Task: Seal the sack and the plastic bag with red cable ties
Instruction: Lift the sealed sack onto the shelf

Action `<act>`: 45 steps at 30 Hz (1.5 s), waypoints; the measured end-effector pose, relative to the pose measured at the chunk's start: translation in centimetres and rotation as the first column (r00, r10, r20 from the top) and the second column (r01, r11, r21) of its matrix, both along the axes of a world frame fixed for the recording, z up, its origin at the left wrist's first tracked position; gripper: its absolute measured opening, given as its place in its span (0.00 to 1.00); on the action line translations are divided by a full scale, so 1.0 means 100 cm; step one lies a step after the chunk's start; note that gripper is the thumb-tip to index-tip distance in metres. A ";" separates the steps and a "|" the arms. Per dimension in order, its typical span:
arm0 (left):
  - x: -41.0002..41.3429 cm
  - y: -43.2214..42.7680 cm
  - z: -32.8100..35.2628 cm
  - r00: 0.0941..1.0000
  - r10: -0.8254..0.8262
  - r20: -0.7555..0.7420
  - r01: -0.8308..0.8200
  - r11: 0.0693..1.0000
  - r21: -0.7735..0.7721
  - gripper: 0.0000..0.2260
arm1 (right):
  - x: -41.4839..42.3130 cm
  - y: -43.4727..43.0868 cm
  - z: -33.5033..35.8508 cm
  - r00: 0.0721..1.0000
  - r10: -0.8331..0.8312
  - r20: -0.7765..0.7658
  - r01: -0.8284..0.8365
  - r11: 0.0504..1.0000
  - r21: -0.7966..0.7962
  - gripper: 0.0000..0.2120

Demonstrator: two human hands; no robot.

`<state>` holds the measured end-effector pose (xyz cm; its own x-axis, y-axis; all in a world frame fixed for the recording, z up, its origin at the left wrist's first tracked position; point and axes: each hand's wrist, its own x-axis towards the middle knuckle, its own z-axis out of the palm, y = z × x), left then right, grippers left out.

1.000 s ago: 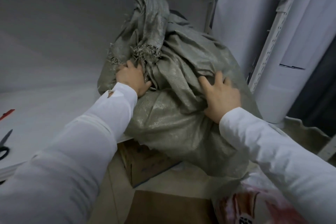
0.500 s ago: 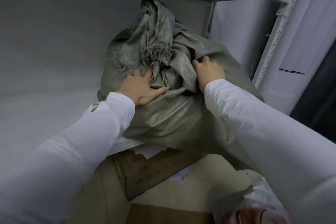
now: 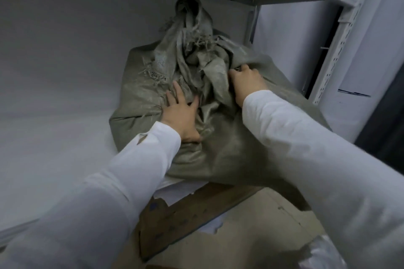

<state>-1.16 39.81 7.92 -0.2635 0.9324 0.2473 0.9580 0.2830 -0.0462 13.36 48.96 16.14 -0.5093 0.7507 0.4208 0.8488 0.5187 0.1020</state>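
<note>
Head | one sack [image 3: 229, 142] | two hands: left hand [image 3: 181, 113] flat on it | right hand [image 3: 247, 82] grip clutches fabric

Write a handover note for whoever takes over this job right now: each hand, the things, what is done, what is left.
Left hand: flat, fingers spread, pressing the sack below its bunched neck.
Right hand: grip curled into a fold beside the neck.
Plastic bag: lower right corner, barely in view.
Done: neck gathered; no red cable tie shows on it.
Left: fetch ties, seal the sack, then check and seal the bag.
</note>
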 end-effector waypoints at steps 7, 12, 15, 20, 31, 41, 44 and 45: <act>-0.008 0.015 -0.016 0.996 -0.013 -0.085 0.015 0.999 0.029 0.59 | 0.038 -0.074 -0.024 0.995 -0.028 0.097 0.053 0.964 -0.261 0.65; -0.003 0.017 -0.017 0.986 -0.002 -0.169 0.011 0.999 0.050 0.60 | 0.051 -0.086 -0.065 0.977 -0.146 0.157 0.156 0.986 -0.055 0.59; -0.002 0.016 -0.019 0.985 0.025 -0.173 -0.012 0.997 0.072 0.60 | 0.054 -0.072 -0.076 0.994 -0.088 0.066 0.076 0.984 0.162 0.33; -0.002 0.013 -0.026 0.984 0.103 -0.146 -0.079 0.983 0.165 0.54 | 0.042 -0.029 -0.066 0.999 -0.041 0.031 0.029 0.946 0.322 0.18; 0.020 0.064 -0.029 0.958 0.253 -0.134 -0.217 0.948 0.234 0.50 | 0.022 0.035 -0.029 0.993 0.055 0.104 -0.068 0.989 0.131 0.32; 0.024 0.061 -0.027 0.959 0.238 -0.154 -0.211 0.962 0.172 0.52 | 0.101 -0.047 -0.093 0.967 -0.039 0.250 0.066 0.993 -0.102 0.64; 0.025 0.049 -0.026 0.958 0.217 -0.187 -0.193 0.971 0.138 0.52 | 0.098 -0.053 -0.105 0.949 -0.065 0.308 0.086 0.995 -0.054 0.47; 0.025 0.045 -0.026 0.959 0.212 -0.191 -0.190 0.974 0.124 0.51 | 0.095 -0.055 -0.108 0.932 -0.071 0.355 0.085 0.996 -0.023 0.42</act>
